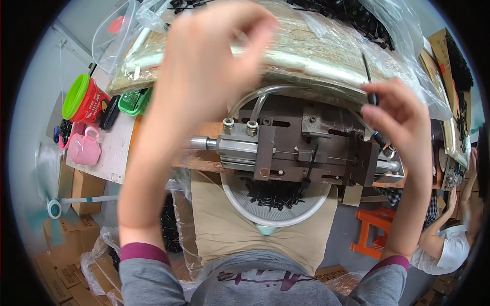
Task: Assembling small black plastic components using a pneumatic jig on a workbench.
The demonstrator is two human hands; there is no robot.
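My left hand (pixel 214 56) is raised over the plastic-wrapped carton (pixel 316 38), blurred, its thumb and fingers curled together; whatever they hold is hidden. Between the thumb and fingers of my right hand (pixel 395 109) is a thin black plastic rod with a thicker end (pixel 373 98), pointing upward. Below the hands sits a dark metal fixture (pixel 291 137) with a silver air cylinder (pixel 237 150) on its left and another (pixel 388 166) on its right. Another slim black part (pixel 310 163) stands across the fixture's front middle. Clear air tubes (pixel 259 108) rise from the left cylinder.
A white basket (pixel 275 219) of black parts is at my lap. Loose black parts (pixel 365 20) lie atop the carton. At left are a red bucket (pixel 91 104), a pink cup (pixel 85 147) and a green basket (pixel 135 102). An orange stool (pixel 370 232) and another person (pixel 446 247) are right.
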